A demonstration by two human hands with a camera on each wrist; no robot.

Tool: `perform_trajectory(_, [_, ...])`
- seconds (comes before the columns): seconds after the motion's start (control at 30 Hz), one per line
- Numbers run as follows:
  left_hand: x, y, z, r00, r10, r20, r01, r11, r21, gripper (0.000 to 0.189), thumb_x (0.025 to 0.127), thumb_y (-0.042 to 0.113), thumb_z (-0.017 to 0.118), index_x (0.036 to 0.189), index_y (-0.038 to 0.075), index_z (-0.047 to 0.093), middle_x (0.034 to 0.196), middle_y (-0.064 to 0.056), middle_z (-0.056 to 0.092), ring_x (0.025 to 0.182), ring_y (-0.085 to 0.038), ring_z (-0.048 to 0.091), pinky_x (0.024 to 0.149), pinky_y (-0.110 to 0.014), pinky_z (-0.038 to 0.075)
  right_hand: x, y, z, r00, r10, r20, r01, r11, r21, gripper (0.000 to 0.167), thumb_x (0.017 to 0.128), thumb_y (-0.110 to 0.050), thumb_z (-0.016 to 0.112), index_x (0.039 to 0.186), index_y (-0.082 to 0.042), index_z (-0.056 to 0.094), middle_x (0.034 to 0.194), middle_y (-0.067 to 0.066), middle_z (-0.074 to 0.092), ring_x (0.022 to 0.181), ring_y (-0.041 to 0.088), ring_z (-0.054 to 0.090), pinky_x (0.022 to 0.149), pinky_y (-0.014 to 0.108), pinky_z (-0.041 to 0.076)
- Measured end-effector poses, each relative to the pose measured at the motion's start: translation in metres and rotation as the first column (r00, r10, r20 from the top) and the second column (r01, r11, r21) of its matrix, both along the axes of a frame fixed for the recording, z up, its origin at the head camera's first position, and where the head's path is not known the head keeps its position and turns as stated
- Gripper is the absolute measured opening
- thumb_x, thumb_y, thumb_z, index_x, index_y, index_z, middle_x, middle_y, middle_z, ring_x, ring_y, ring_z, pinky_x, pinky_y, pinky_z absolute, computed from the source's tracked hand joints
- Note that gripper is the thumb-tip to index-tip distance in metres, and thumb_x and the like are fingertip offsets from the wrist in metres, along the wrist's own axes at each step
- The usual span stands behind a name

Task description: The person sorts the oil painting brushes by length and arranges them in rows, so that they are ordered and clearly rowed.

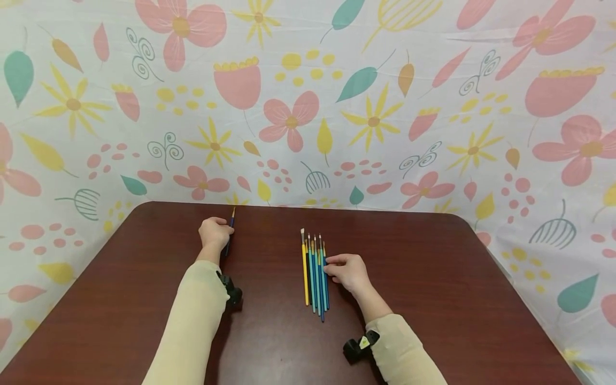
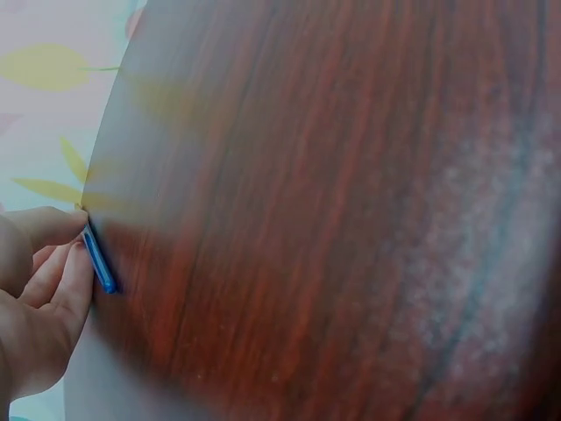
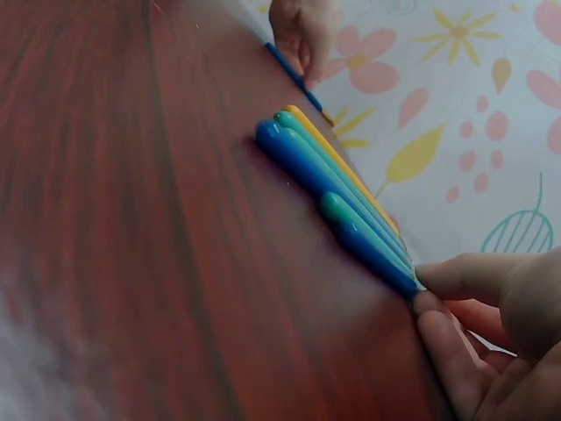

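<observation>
At the table's far left, my left hand (image 1: pixel 215 233) pinches a slim blue paintbrush (image 1: pixel 232 220) between thumb and fingers, its bristles toward the far edge. The left wrist view shows the blue handle end (image 2: pixel 102 267) sticking out past the fingertips. Near the middle lies a row of several paintbrushes (image 1: pixel 315 278), side by side with bristles away from me; a yellow one (image 1: pixel 305 272) is leftmost, the others blue and teal. At the row's right side, my right hand (image 1: pixel 351 271) pinches the outermost dark blue paintbrush (image 3: pixel 377 254). Its bristles are hidden in the right wrist view.
Everything lies on a dark reddish-brown wooden table (image 1: pixel 423 278) with rounded far corners. Behind the far edge hangs a white cloth (image 1: pixel 298 69) printed with flowers and leaves. A black camera sits on each wrist.
</observation>
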State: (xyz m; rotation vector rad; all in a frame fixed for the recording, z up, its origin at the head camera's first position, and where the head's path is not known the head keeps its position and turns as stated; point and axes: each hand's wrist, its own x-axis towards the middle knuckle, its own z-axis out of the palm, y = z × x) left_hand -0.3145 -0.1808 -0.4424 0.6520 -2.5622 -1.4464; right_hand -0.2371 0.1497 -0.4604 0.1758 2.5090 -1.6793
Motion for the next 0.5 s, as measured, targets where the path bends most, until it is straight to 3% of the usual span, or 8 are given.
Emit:
perform_trajectory(0.17, [0.004,0.002,-0.002,0.999,-0.017,-0.038,0.017,1.000,-0.005,0.030,0.088,0.013,0.064,0.116,0.001,0.063,0.116,-0.021,0.063,0.112,-0.035,0.054,0.092,-0.046,0.049,0.001,-0.002,0.003,1.000,0.009,0.000,-0.009,0.999,0.045,0.023,0.080,-0.009,0.073,0.103,-0.004,0.073,0.109,0.017,0.067,0.081,0.016,0.068,0.065,0.032,0.059])
perform_trajectory(0.3, [0.007,0.006,-0.003,0.997,-0.036,-0.075,0.037,0.999,0.016,0.031,0.090,0.014,0.062,0.118,0.001,0.062,0.115,-0.020,0.064,0.107,-0.034,0.059,0.088,-0.045,0.052,0.000,-0.002,0.003,1.000,0.013,0.000,-0.013,0.999,0.050,0.023,0.080,-0.009,0.073,0.102,-0.004,0.073,0.106,0.017,0.068,0.078,0.015,0.068,0.064,0.031,0.058])
perform_trajectory(0.5, [0.014,0.011,-0.004,0.993,-0.046,-0.111,0.050,0.998,0.032,0.034,0.090,0.016,0.062,0.120,0.001,0.061,0.118,-0.017,0.062,0.110,-0.033,0.055,0.089,-0.045,0.051,0.000,-0.002,0.004,1.000,0.015,0.012,-0.016,0.999,0.050,0.024,0.080,-0.009,0.073,0.103,-0.004,0.073,0.105,0.016,0.068,0.078,0.015,0.068,0.064,0.032,0.058])
